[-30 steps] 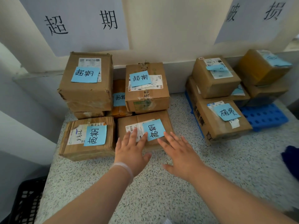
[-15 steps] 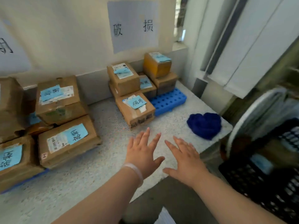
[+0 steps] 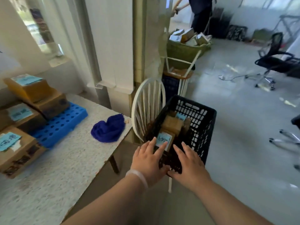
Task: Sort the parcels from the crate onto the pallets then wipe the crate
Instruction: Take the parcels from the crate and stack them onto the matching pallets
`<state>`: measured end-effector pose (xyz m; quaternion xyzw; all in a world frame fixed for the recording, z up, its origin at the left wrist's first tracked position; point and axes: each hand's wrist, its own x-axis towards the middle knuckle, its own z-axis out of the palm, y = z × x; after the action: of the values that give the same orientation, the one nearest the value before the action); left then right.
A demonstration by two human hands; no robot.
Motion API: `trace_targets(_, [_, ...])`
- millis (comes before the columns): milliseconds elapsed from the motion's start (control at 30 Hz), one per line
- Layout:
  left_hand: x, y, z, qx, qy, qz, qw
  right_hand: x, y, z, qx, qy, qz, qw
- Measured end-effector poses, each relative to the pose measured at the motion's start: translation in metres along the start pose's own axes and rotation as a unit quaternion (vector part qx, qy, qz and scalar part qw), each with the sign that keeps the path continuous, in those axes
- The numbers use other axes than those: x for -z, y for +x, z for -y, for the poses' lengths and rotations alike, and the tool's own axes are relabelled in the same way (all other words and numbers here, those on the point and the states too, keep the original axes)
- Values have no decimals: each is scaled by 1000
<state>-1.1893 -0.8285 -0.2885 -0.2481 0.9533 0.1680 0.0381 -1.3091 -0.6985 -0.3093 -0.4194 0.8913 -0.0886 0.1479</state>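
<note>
Both grips, the person's bare left hand (image 3: 150, 161) and right hand (image 3: 189, 163), reach with fingers spread and palms down over the near rim of a black slotted plastic crate (image 3: 198, 125), neither closed on anything. Left fingertips (image 3: 163, 147) lie at the lower edge of a small brown cardboard parcel with a light-blue handwritten label (image 3: 164, 140) that stands in the near end of the crate; whether they press on it cannot be told. A pale band circles the left wrist (image 3: 138, 176). Behind that parcel, deeper in the crate, sit a plain brown cardboard parcel (image 3: 172, 125) and another blue-labelled parcel (image 3: 181, 116). The crate rests on a white spindle-back wooden chair (image 3: 148, 108) just beside the end of a speckled white bench (image 3: 65, 159). On the bench a crumpled dark-blue cloth (image 3: 108, 129) lies near the corner, apart from a bright-blue perforated plastic pallet (image 3: 61, 125). Stacked brown cardboard parcels with blue labels (image 3: 32, 95) sit on the far side of the pallet, and one large labelled cardboard parcel (image 3: 17, 150) sits at its near left. Farther back, a green bin filled with cartons (image 3: 186, 46) stands on an upturned stool, a black mesh office chair (image 3: 276, 57) stands on the grey floor (image 3: 243, 143), and a second person in dark clothing (image 3: 201, 12) is partly in view at the top edge
</note>
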Motion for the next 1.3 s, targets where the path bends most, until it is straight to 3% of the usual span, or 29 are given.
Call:
trace_targets(200, [-12, 59, -3, 4, -18, 59, 998, -10, 31, -32, -49, 43, 33, 997])
trace_targets(433, [-22, 165, 31, 10, -27, 103, 994, -5, 129, -52, -132, 101, 39, 985])
trace_targets(667, [-55, 257, 51, 54, -43, 213, 975, -47, 197, -74, -219, 177, 101, 954])
trace_targets(867, [-88, 304, 40, 46, 109, 280, 953, -100, 221, -97, -257, 235, 175, 921])
trace_targets(1000, [-112, 309, 32, -3, 82, 284, 955, -122, 242, -108, -257, 261, 189, 911])
trace_targets(1067, [-121, 311, 37, 37, 34, 309, 950, -127, 248, -111, -245, 260, 210, 910])
trace_targets(1167, [-138, 321, 48, 178, -42, 361, 914, -133, 256, -116, -230, 272, 210, 911])
trace_targets(1300, [-167, 335, 60, 277, -137, 343, 887, -149, 267, -126, -209, 307, 232, 899])
